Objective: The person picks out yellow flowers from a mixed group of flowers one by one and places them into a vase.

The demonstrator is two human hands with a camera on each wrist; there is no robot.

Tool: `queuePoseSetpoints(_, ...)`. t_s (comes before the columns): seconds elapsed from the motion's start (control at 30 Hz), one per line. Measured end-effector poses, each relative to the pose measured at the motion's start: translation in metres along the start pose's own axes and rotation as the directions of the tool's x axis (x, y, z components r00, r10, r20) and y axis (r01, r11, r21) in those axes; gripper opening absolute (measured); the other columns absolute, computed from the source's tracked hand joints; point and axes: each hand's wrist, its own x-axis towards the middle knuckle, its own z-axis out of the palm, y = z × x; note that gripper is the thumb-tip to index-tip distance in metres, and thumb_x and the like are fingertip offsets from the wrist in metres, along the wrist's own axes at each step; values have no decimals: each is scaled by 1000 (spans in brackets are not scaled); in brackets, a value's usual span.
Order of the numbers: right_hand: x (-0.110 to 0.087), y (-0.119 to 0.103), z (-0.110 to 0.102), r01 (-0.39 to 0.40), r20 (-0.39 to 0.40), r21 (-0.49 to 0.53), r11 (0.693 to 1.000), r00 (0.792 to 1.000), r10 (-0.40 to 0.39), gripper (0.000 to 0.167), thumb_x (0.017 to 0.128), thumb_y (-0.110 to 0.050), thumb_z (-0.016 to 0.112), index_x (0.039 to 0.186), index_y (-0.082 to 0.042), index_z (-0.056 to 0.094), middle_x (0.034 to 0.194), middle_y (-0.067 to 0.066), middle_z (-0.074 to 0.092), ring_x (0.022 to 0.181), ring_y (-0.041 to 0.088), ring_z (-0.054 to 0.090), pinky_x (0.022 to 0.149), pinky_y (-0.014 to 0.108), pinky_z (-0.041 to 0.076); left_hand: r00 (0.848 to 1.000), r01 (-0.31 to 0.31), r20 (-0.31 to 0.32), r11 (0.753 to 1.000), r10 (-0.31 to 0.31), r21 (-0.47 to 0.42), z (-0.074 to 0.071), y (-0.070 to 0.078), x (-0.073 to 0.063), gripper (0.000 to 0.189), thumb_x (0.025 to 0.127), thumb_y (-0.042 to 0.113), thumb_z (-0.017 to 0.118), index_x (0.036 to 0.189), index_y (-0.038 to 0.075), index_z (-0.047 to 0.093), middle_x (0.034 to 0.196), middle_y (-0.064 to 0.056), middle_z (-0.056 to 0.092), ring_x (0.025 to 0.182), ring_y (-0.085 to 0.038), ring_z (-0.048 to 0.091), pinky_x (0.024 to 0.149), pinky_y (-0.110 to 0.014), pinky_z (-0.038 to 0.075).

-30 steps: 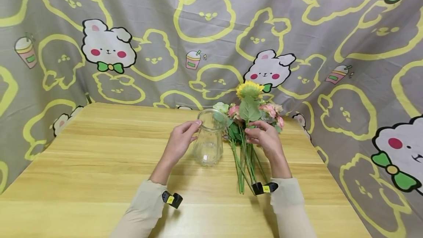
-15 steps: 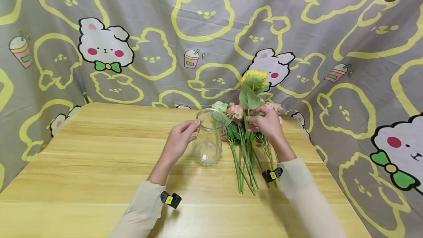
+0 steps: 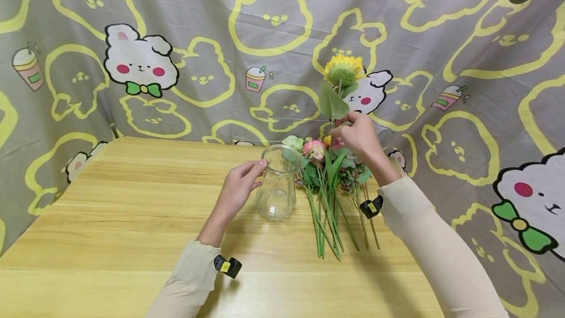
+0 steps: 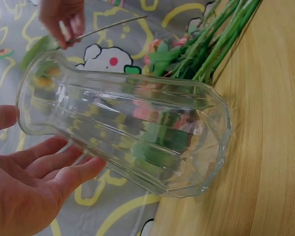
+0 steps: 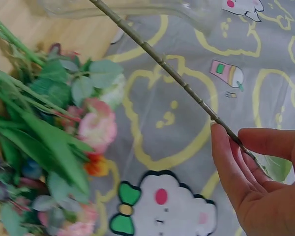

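In the head view, a clear glass vase (image 3: 277,195) stands upright on the table. My left hand (image 3: 238,188) holds it at the neck, one digit at the rim and the other fingers (image 4: 81,174) along the side below. Above the flower pile, my right hand (image 3: 356,134) pinches a sunflower (image 3: 343,68) by its stem just under a large leaf (image 3: 333,102). The flower head points up. In the right wrist view, its bare stem (image 5: 160,60) runs slantwise from thumb and fingers (image 5: 226,147) and passes in front of the vase.
Right of the vase lie several flowers with pink blooms (image 3: 314,150), a pale bloom (image 3: 293,142) and an orange one, their green stems (image 3: 324,220) pointing toward me. Behind the wooden table (image 3: 132,210) hangs a grey cartoon-print curtain (image 3: 198,9).
My right hand has lifted the sunflower up off the pile, its arm swinging out to the right. An orange bloom now shows beneath. The left hand and vase stay put.
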Motion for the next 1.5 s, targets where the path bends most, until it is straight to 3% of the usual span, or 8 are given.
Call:
queuePoseSetpoints(0.1,2,-18,-3,9,-24,-26,1000,1000,-10,25,93,-5,67,115,4,59,109,20,64,70,19,72,68,30,66,1000,0,2,1000,0,0,0,0,0,59,100,55,56,132,6,66,130,-8,65,123,-24,60,101,-34,58)
queuePoseSetpoints(0.27,7,-48,-8,28,-41,-11,1000,999,-29,22,94,-5,68,113,1,58,114,18,60,72,19,73,73,32,66,1000,5,-4,1000,-5,-7,-1,-2,0,57,100,54,57,131,7,67,129,-10,65,123,-25,60,101,-36,58)
queuePoseSetpoints(0.53,10,-86,-13,45,-79,26,999,996,-43,20,93,-7,68,110,-3,57,101,13,65,68,17,73,71,31,66,1000,12,-6,1000,-12,-5,-1,-4,0,58,101,54,57,131,6,67,128,-11,65,123,-25,60,103,-37,58)
queuePoseSetpoints(0.67,12,-95,-11,61,-113,41,997,992,-56,17,93,-6,68,104,-5,55,86,8,70,64,18,73,65,30,66,1000,20,-9,1000,-20,-10,-2,-5,0,55,100,54,57,128,8,68,128,-10,65,123,-25,60,102,-37,58)
queuePoseSetpoints(0.8,14,-93,-5,65,-121,36,997,991,-60,16,93,-7,67,102,-6,53,77,6,72,62,15,73,65,27,65,1000,20,-13,1000,-20,-16,-2,-6,1,54,100,54,58,127,9,69,129,-11,65,123,-26,60,102,-37,58)
queuePoseSetpoints(1.3,17,-44,20,55,-82,-4,998,995,-55,18,93,-4,65,107,3,55,98,20,68,60,15,73,62,26,65,1000,9,-11,1000,-9,-18,0,-1,2,51,101,52,58,125,9,70,126,-12,66,121,-25,61,102,-37,58)
queuePoseSetpoints(1.5,16,-35,29,58,-84,-102,993,994,-66,23,93,-9,68,110,2,58,86,17,76,60,15,73,58,22,60,1000,10,-9,1000,-10,-17,-1,-1,2,52,101,52,57,127,9,69,127,-12,66,122,-26,61,103,-38,58)
